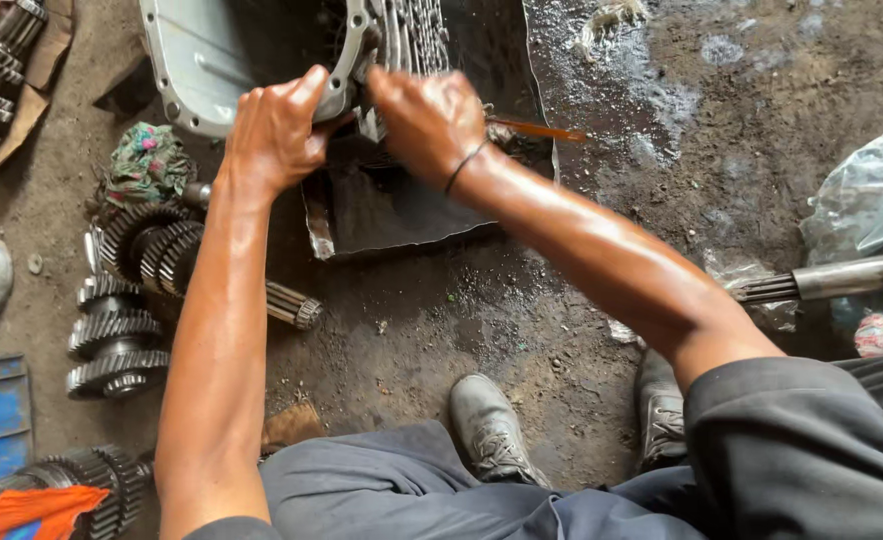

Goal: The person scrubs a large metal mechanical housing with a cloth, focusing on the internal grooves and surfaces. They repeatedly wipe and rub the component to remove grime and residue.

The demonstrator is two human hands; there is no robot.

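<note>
While the left hand clamps its fingers on the rounded rim of the grey cast-metal gearbox housing at top centre, the right hand is closed around a thin orange-handled tool, its long axis lying sideways, pointing right. Toothed, oily steel gear shafts lie left on gritty dirt floor; a greasy dark sheet sits under the housing.
</note>
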